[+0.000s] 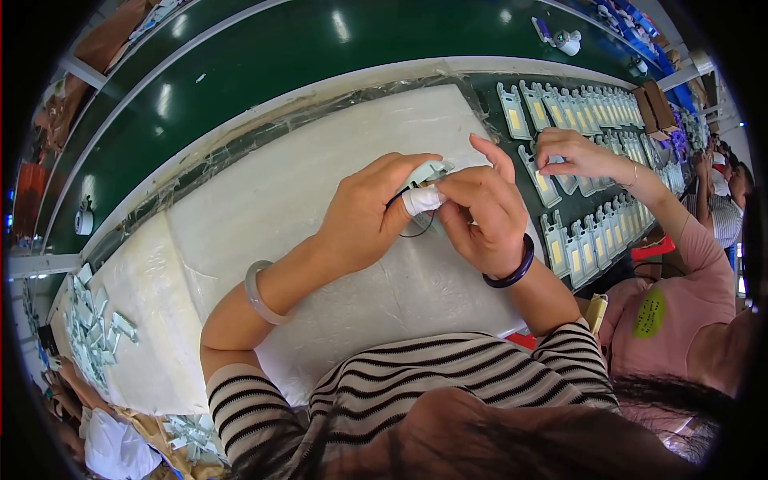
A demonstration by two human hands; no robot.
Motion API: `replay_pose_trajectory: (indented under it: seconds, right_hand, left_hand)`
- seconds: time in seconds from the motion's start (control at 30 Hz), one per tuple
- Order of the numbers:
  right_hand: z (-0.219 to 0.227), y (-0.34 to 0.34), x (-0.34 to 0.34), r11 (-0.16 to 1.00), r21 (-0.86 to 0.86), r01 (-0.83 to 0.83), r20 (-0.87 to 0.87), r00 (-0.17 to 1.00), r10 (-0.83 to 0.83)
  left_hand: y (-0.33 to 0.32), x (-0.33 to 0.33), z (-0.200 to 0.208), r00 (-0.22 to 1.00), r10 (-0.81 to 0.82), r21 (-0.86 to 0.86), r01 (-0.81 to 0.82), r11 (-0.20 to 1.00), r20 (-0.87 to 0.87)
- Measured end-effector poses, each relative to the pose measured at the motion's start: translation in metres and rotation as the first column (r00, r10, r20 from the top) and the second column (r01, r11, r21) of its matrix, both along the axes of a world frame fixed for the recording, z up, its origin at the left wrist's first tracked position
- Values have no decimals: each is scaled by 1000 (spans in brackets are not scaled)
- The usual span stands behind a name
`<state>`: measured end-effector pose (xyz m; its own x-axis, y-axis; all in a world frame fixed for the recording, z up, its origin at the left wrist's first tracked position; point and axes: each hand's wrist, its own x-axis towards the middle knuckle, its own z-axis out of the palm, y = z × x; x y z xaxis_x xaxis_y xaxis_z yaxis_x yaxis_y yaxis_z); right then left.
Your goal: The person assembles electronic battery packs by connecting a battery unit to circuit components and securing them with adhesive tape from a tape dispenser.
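Above the white covered work surface (352, 296), my left hand (364, 212) is closed around a small pale green plastic piece (430, 171). White tape (422, 199) wraps the tip of my left thumb. My right hand (490, 212) meets the left at the piece, its thumb and forefinger pinched against it, forefinger raised side by side with the others. A thin dark wire (422, 233) loops down below the fingers. The inner side of the piece, and exactly what my right fingertips grip, are hidden.
Pale green pieces (96, 328) lie heaped at the far left. On the right, rows of pale plates with yellow rectangles (584, 248) cover a dark surface, and a co-worker's hand (572, 154) touches one. A green conveyor (264, 68) runs behind; a brown box (654, 110) stands far right.
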<state>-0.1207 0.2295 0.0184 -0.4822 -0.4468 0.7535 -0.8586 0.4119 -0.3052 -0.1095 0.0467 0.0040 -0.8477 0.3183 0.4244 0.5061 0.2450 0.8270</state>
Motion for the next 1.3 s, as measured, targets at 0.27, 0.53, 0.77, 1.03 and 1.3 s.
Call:
replay_pose_trajectory:
  seconds: [0.27,0.53,0.77,1.03,1.3]
  right_hand:
    - [-5,-3,-4,997,-74,-14,53,998,18]
    - [-9,2,-9,999,-31,28,272,962,-19]
    - [-23,7,-23,988,82,-131,614,788,53]
    - [-20,5,-21,983,107,147,451,874,-179]
    - [-15,8,-24,982,7,188,197,963,-186]
  left_hand:
    - [5,6,0,995,46,23,-48,999,89]
    - [-8,-8,1,860,-113,262,-25,965,497]
    - [-12,-10,14,907,-112,277,-6,961,407]
    - [-17,-21,11,900,18,233,-132,964,434]
    - [-19,-24,-1,900,38,205,-140,969,435]
